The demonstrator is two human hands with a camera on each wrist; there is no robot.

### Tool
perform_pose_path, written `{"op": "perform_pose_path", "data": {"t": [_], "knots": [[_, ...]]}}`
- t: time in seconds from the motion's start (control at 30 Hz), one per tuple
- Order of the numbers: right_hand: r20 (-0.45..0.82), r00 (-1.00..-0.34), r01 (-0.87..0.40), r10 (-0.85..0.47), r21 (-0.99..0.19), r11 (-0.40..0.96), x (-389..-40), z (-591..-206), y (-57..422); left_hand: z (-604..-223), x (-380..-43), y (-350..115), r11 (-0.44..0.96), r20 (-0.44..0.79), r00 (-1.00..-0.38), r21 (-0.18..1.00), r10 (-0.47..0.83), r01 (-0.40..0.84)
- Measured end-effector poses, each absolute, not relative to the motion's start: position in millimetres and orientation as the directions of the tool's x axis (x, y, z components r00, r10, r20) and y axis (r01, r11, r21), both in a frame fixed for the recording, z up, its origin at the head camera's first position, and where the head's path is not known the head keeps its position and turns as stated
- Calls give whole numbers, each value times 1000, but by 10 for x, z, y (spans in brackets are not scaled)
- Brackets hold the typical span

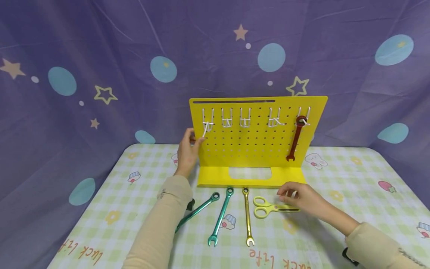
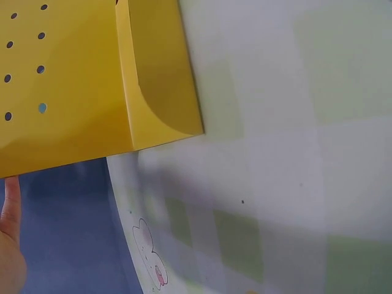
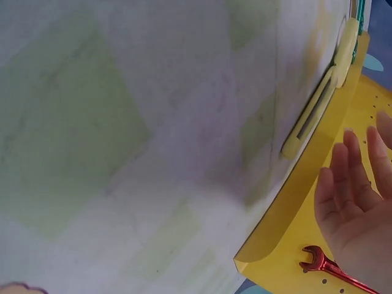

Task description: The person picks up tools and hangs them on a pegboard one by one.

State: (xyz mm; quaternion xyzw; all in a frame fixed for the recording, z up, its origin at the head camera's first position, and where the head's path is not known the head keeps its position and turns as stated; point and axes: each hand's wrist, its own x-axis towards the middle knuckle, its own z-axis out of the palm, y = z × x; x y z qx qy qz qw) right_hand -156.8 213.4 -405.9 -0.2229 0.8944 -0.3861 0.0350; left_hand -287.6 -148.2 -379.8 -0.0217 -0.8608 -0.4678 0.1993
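A yellow pegboard stands upright on the table, its foot toward me. My left hand holds the board's left edge, the thumb in front near the leftmost white hook. A finger meets that edge in the left wrist view. Over the blades of the yellow scissors hovers my right hand, fingers loosely bent, holding nothing. From the rightmost hook hangs a red wrench. Two green wrenches and a gold wrench lie before the board.
Several white hooks across the upper board carry nothing. A checked cloth with printed pictures covers the table. Behind the board hangs a purple curtain with stars and ovals.
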Motion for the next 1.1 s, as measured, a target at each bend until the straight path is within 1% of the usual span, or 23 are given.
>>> {"op": "perform_pose_path", "data": {"t": [0.2, 0.37, 0.5, 0.77, 1.1], "knots": [[32, -867, -372, -498, -707, 602, -1583, -4127, 2103, -3795, -2885, -1482, 561, 357, -920, 801, -163, 211], [23, -845, -401, -535, -688, 604, -1585, -4187, 2075, -3805, -2889, -1482, 560, 347, -923, 804, -166, 202], [16, -844, -409, -537, -667, 623, -1577, -4206, 2051, -3813, -2882, -1487, 557, 337, -927, 807, -165, 194], [-43, -845, -398, -533, -615, 681, -1574, -4202, 1994, -3822, -2874, -1492, 558, 340, -927, 805, -157, 200], [-66, -865, -366, -498, -596, 715, -1564, -4200, 1941, -3813, -2892, -1479, 560, 350, -923, 802, -160, 207]]}}
